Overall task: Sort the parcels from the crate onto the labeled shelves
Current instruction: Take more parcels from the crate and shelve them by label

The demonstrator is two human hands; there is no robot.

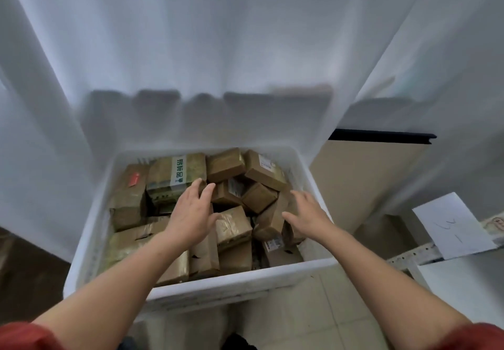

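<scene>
Head view: white plastic crate [240, 278] sits on a pale tiled floor [300, 311], packed w/ brown cardboard parcels [261, 169] lying at all angles, many wrapped in clear tape. Biggest one at back left has a white strip w/ green lettering [178, 172]; a box to its left carries a red sticker [134, 179]. Left hand [191, 213] is over the crate's middle, fingers straight and spread, gripping nothing; fingertips reach the near edge of the green-lettered parcel, contact unclear. Right hand [308, 216] is over the crate's right side, also spread and not holding anything, a bit blurred. Between the two hands lies a small taped box [234, 227], tilted. Both forearms bare, red sleeves [21, 336] at the bottom corners. White cloth [218, 36] hangs behind the crate. At right, a perforated metal shelf rail [409, 254] w/ a white paper sheet [452, 224] on it, handwritten marks not legible.
</scene>
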